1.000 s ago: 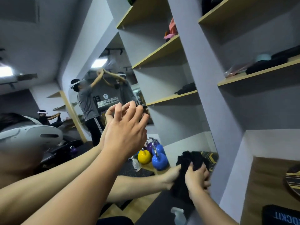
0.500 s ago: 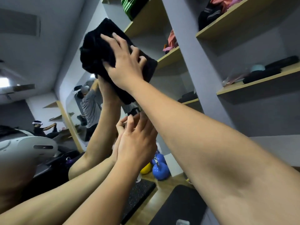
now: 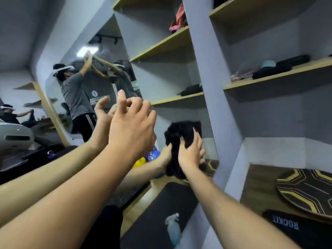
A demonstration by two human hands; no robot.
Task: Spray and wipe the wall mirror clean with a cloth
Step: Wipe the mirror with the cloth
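The wall mirror [image 3: 161,78] fills the left and middle of the view and ends at a grey pillar [image 3: 221,108]. My right hand [image 3: 191,154] grips a bunched black cloth [image 3: 179,133] and presses it on the glass near the mirror's lower right edge; the hand's reflection meets it from the left. My left hand [image 3: 132,130] is raised in front of the glass, fingers loosely spread and holding nothing, its fingertips close to their reflection. A pale blue spray bottle [image 3: 173,229] stands low down on a dark mat [image 3: 152,216].
Wooden shelves [image 3: 276,79] with dark folded items run along the right wall. A round black and yellow board [image 3: 305,191] lies on the lowest shelf. The mirror reflects coloured kettlebells [image 3: 140,161] and another person [image 3: 75,94] with raised arms.
My right hand swept the cloth from low up to the top of the glass, then back down to the lower right. My left hand stayed by the mirror, fingers now more spread.
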